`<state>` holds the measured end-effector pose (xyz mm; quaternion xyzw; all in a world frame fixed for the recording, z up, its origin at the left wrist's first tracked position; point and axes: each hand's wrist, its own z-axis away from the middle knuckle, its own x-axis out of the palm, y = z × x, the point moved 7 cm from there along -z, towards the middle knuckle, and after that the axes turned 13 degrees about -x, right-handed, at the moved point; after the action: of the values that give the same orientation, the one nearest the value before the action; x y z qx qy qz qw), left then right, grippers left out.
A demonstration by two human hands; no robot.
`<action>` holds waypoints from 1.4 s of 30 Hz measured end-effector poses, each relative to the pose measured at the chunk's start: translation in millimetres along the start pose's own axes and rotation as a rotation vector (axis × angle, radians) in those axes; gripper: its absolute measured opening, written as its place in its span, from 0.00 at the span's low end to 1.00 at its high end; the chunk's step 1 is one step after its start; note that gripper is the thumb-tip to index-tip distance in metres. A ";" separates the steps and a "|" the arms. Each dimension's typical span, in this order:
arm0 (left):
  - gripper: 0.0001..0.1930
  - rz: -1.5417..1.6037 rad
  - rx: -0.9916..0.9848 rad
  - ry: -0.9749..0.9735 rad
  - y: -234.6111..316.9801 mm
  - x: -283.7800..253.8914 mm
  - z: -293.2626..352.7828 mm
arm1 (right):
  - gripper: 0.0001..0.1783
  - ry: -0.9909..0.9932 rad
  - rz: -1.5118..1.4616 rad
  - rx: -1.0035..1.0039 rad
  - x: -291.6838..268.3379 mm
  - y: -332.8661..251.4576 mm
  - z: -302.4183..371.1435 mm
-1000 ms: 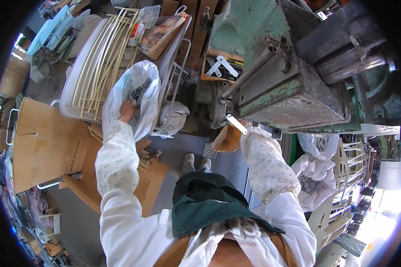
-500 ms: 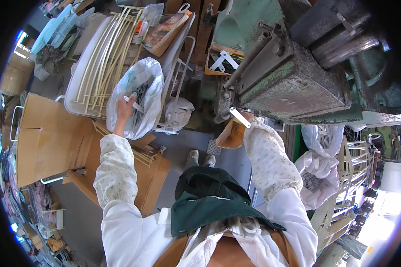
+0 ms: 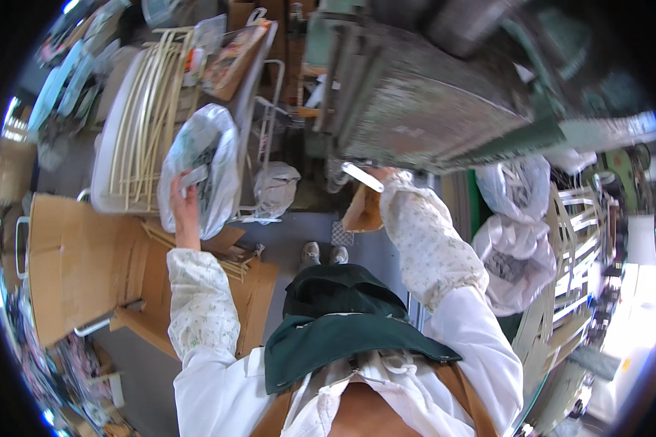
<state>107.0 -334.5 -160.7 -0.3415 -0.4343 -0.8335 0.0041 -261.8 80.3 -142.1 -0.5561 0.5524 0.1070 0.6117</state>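
My left hand (image 3: 185, 205) is at the near-left rim of a white plastic bag (image 3: 224, 156). A short pale strip (image 3: 194, 175) lies at its fingertips, seemingly pinched, though blur softens the grip. Inside the bag are many grey metal strips (image 3: 205, 162). My right hand (image 3: 380, 173) is below the front of a green machine (image 3: 426, 109), partly hidden by its sleeve and the machine. It grips a flat white strip (image 3: 362, 177) with rounded ends, which points up and left. Just under that hand is an open brown container (image 3: 363, 210).
Cream rods (image 3: 142, 116) lie in a white tub at left, behind an open cardboard box (image 3: 80, 262). A wire rack (image 3: 272, 109) stands beside the bag. Two more bags (image 3: 517, 251) with metal parts and a slatted cream frame (image 3: 572, 255) are at right.
The view has shifted, moving the machine leftward in the picture. My left hand has drawn back toward the bag's near rim, its fingers more upright. My right hand keeps its strip by the machine.
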 end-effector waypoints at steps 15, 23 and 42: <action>0.16 -0.135 -0.570 -0.394 -116.1 237.6 174.7 | 0.13 0.175 -0.658 0.047 -80.9 -135.4 20.9; 0.16 -0.204 -0.779 -0.429 -141.1 253.4 216.0 | 0.17 0.199 -0.207 -0.316 -137.4 -190.0 57.9; 0.11 -0.341 -0.432 -0.238 -159.2 262.1 236.5 | 0.14 0.001 -1.116 0.471 -62.1 -201.7 105.9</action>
<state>-8.4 12.4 -33.3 -0.3522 -0.2955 -0.8493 -0.2595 -75.3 122.6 -3.6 -0.6114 0.1864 -0.3555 0.6820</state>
